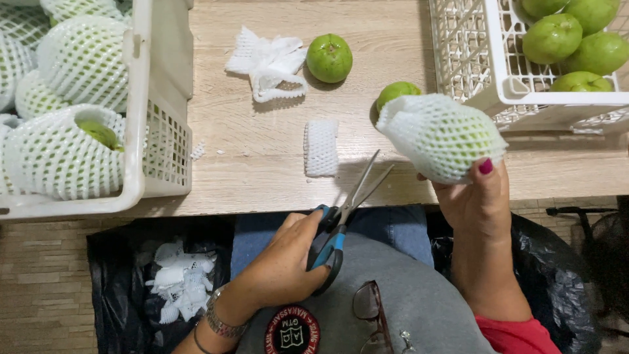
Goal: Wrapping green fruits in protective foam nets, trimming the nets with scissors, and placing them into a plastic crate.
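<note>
Right hand [475, 196] grips netted guava [440, 136] at 3 o'clock, left hand [288, 262] closed on part-open scissors [344, 213] at 6 o'clock; left crate [137, 98] holds several netted fruits, right crate [488, 72] bare ones still unwrapped.

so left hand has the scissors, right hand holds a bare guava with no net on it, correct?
Not quite. The head view shows the guava in the right hand wrapped in a white foam net, not bare. The left hand does hold the scissors.
</note>
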